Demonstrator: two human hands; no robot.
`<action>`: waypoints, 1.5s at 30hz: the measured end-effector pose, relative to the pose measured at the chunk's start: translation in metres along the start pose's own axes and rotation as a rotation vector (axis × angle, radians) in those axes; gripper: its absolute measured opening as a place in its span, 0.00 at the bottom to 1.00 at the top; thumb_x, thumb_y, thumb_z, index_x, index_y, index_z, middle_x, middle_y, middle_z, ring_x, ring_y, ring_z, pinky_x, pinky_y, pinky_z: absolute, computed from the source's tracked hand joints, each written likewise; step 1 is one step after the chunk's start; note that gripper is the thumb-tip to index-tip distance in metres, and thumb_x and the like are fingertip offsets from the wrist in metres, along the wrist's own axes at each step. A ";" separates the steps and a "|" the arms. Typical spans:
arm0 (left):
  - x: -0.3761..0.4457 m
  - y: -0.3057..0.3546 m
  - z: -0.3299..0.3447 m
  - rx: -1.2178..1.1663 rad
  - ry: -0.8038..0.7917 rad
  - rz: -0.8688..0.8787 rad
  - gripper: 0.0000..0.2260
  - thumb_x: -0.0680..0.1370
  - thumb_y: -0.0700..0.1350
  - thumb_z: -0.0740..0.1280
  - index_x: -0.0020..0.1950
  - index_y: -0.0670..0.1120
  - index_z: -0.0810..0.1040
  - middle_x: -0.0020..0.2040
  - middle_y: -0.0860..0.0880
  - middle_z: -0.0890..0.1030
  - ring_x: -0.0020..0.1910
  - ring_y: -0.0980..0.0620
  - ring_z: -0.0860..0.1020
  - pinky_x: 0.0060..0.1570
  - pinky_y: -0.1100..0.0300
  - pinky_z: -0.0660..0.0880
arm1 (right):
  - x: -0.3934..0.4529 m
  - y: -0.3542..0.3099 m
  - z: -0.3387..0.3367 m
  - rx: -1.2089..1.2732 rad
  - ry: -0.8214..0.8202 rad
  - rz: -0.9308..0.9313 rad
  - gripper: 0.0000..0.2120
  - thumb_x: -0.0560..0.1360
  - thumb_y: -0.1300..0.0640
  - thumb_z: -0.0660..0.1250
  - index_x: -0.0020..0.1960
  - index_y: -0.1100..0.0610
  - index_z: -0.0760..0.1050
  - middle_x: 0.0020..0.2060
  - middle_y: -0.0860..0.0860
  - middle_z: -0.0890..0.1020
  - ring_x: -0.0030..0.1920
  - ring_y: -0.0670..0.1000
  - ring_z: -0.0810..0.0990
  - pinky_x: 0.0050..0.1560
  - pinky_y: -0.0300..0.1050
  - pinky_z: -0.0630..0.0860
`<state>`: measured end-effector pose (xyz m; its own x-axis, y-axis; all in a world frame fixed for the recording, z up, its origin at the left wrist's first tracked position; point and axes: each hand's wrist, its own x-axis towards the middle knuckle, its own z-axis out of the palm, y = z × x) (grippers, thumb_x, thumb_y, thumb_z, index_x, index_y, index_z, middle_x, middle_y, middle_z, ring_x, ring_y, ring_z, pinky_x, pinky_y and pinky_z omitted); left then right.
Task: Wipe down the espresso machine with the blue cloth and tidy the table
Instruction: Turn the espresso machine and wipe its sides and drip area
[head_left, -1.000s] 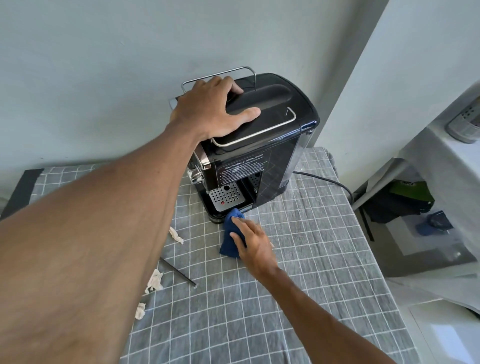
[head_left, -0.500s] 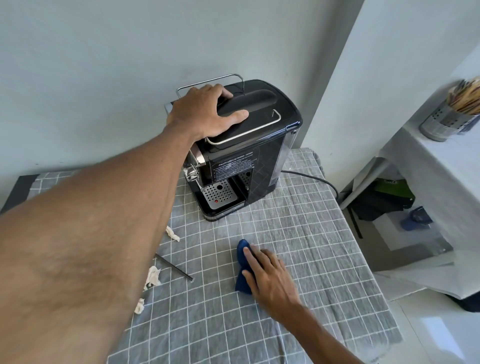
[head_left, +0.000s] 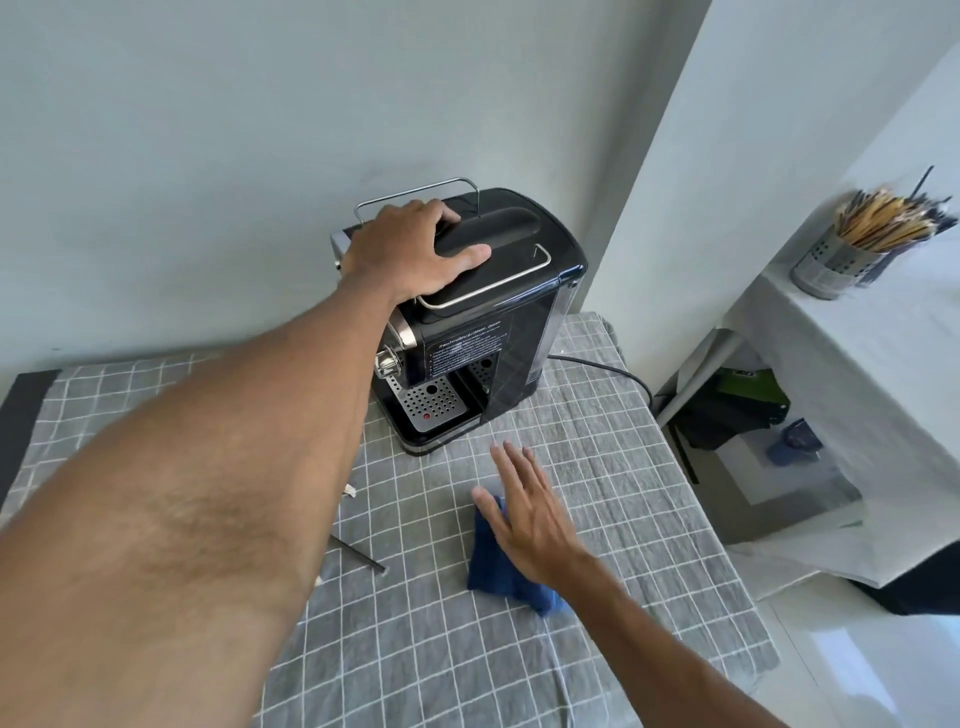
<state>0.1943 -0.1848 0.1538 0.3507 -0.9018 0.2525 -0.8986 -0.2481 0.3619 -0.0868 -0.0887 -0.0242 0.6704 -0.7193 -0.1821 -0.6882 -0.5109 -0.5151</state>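
A black espresso machine (head_left: 498, 332) with chrome rails stands at the back of the table, near the wall. My left hand (head_left: 410, 254) lies flat on its lid, fingers spread, gripping the top. The blue cloth (head_left: 493, 566) lies crumpled on the grey checked tablecloth (head_left: 597, 467) in front of the machine. My right hand (head_left: 530, 509) hovers over the cloth's right part with fingers straight and apart, holding nothing.
A thin dark rod (head_left: 358, 556) and white paper scraps (head_left: 349, 490) lie left of the cloth, partly behind my left arm. The machine's cord (head_left: 608, 370) runs off to the right. A tin of brushes (head_left: 852, 249) stands on a white side shelf.
My right hand dragged the blue cloth away from the machine's base toward me, then let go and opened above it. The left hand stayed on the lid.
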 end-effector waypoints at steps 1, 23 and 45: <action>0.000 0.000 0.000 -0.004 -0.002 -0.002 0.36 0.68 0.81 0.59 0.67 0.61 0.76 0.63 0.56 0.80 0.63 0.50 0.77 0.52 0.50 0.74 | 0.007 -0.012 -0.015 0.080 0.054 -0.012 0.35 0.83 0.34 0.46 0.83 0.53 0.53 0.82 0.51 0.56 0.82 0.51 0.50 0.82 0.49 0.49; -0.006 0.002 -0.003 -0.015 0.110 0.003 0.31 0.69 0.76 0.65 0.67 0.62 0.76 0.66 0.57 0.75 0.70 0.51 0.69 0.64 0.53 0.68 | 0.096 -0.120 -0.153 1.108 0.538 0.190 0.12 0.76 0.49 0.71 0.56 0.49 0.72 0.36 0.50 0.87 0.33 0.49 0.87 0.34 0.34 0.78; 0.065 -0.023 -0.024 -0.181 -0.255 -0.324 0.23 0.73 0.63 0.74 0.65 0.57 0.77 0.60 0.52 0.80 0.59 0.49 0.78 0.61 0.53 0.75 | 0.099 -0.116 -0.169 1.342 0.374 0.209 0.10 0.81 0.59 0.70 0.57 0.61 0.71 0.36 0.53 0.85 0.40 0.57 0.89 0.47 0.51 0.86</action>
<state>0.2443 -0.2293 0.1833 0.5102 -0.8516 -0.1206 -0.6845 -0.4869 0.5425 0.0124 -0.1799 0.1596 0.3318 -0.9143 -0.2322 0.1626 0.2979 -0.9406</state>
